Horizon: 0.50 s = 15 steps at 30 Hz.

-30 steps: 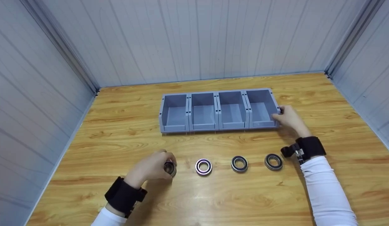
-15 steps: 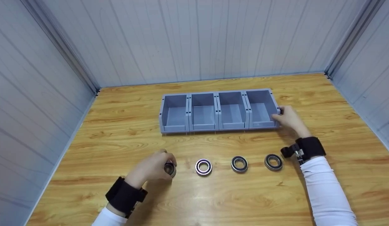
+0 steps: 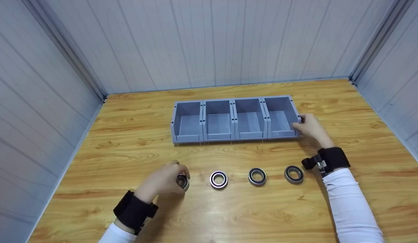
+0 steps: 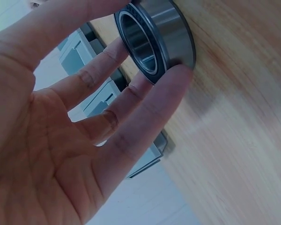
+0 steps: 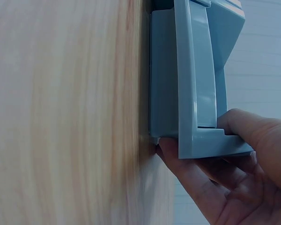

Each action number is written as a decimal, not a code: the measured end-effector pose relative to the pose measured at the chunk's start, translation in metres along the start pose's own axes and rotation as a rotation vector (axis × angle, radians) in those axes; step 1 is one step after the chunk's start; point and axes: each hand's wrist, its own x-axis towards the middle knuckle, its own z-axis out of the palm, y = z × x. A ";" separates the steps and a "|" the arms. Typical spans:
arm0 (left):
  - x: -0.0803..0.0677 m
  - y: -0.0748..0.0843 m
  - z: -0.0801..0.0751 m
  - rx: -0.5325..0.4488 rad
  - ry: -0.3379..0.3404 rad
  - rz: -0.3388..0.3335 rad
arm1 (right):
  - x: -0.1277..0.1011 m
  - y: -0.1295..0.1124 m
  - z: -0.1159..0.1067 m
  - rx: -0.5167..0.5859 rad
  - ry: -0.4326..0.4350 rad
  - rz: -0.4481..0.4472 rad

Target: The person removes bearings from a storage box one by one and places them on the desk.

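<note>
Left grip — clamped on bearing | right grip — clamped on bin

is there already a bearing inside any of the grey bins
No, all four compartments of the grey bins show bare floors in the head view, and the three loose bearings lie on the table.

Barely anything has shifted over the last second: the left hand has nudged the bearing it pinches a touch nearer the row of bins, and the bins have crept a hair further from the person.
</note>
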 end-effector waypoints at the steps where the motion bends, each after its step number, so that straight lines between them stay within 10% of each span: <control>1: 0.000 0.000 0.000 -0.003 -0.001 0.000 | 0.000 0.000 0.000 -0.002 0.002 0.002; 15: -0.004 -0.002 0.001 -0.005 0.034 0.025 | -0.001 0.001 0.000 -0.032 0.009 0.008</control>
